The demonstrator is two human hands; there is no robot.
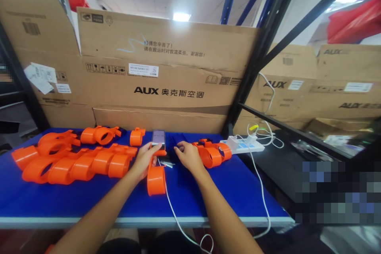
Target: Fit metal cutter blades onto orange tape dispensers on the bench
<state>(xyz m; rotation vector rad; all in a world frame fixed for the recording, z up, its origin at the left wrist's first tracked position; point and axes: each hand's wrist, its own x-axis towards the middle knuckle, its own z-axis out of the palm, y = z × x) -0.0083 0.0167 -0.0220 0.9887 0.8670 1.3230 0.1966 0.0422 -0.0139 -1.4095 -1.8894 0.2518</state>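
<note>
My left hand (pixel 145 161) is closed around the narrow upper part of an orange plastic ring-shaped piece (pixel 156 181). Its wide ring hangs below my fingers, and my thumb lies across the top. Just beyond the thumb is a phone (pixel 158 137) with a lit screen. My right hand (pixel 189 155) is at a dark blue item (pixel 175 141) on the blue table, fingers curled together; whatever they pinch is too small to make out. Between my hands lie small shiny pieces (pixel 167 164), partly covered.
Several similar orange pieces (pixel 86 166) stand in rows at left, and more orange pieces (pixel 212 154) lie right of my right hand. A white power strip (pixel 245 143) sits at the right edge of the blue table (pixel 89 202). A white cable (pixel 262 190) runs down there. Cardboard (pixel 166 83) walls the back.
</note>
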